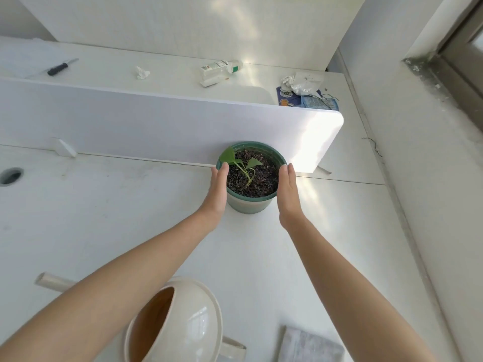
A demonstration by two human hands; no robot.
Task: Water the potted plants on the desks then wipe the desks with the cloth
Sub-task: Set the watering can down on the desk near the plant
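A green pot (249,205) with dark soil and a small green-leaved plant (241,163) stands on the white desk (104,218) against the white divider panel (130,118). My left hand (217,192) lies flat against the pot's left side and my right hand (287,194) against its right side, fingers straight, clasping it between them. A cream watering can (183,322) stands at the near edge under my left forearm, its spout (52,280) pointing left. A grey cloth (308,346) lies folded at the bottom right.
Beyond the divider, the far desk holds a screwdriver (61,67), a crumpled tissue (142,73), a lying white bottle (219,70) and a pile of wrappers (305,90). A cable hole (11,175) is at the desk's left. A wall and window ledge (431,126) run along the right.
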